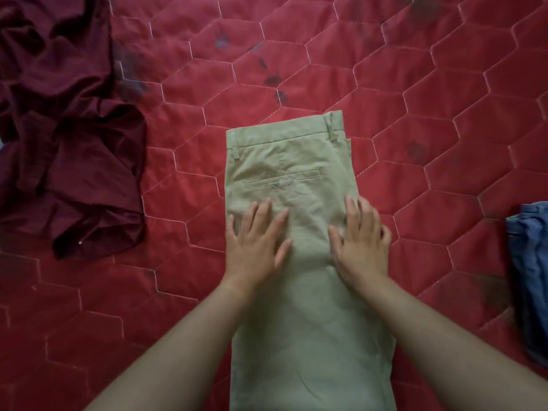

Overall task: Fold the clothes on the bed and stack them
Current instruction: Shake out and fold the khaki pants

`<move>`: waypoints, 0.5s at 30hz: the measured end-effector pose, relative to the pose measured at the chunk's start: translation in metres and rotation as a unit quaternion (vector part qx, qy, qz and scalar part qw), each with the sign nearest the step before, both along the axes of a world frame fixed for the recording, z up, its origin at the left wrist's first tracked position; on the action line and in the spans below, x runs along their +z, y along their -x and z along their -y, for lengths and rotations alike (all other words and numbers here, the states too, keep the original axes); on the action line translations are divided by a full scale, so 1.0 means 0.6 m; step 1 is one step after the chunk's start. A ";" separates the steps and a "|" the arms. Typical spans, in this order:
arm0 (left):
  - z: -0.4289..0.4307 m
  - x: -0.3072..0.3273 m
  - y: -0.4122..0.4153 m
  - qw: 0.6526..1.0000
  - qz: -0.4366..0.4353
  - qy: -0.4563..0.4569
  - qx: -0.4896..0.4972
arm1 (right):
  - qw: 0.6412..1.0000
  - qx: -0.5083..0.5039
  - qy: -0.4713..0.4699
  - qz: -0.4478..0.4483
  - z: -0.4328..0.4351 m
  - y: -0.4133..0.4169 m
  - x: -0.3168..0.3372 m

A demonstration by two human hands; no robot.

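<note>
Khaki trousers lie folded lengthwise in the middle of the red quilted bed, waistband away from me, back pocket facing up. My left hand lies flat on the trousers near their left edge, fingers spread. My right hand presses flat on the right edge of the trousers, fingers straight. A crumpled maroon garment lies at the left. A blue denim garment sits at the right edge of view, partly cut off.
The red bedcover has white hexagon stitching and a few dark marks at the top middle. Bare quilt shows between the trousers and both other garments.
</note>
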State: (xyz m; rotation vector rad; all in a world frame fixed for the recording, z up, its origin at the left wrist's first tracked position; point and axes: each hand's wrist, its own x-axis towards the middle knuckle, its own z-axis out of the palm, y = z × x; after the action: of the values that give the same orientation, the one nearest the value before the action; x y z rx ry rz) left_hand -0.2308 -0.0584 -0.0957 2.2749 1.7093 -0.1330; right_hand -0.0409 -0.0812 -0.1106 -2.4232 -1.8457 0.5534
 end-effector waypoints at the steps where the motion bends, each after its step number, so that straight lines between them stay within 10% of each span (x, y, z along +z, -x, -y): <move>1: 0.019 -0.007 0.006 1.000 -0.002 0.008 0.005 | 1.000 -0.004 0.004 0.002 0.018 -0.004 -0.005; 15: 0.121 0.008 0.042 0.929 0.185 0.101 0.303 | 0.983 -0.119 0.044 -0.134 0.095 -0.006 0.022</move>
State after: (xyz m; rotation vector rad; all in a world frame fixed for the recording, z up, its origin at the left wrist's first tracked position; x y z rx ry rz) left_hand -0.2563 -0.1309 -0.0910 1.4279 1.9779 0.2279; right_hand -0.0376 -0.1384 -0.0974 -2.4306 -1.4322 0.9058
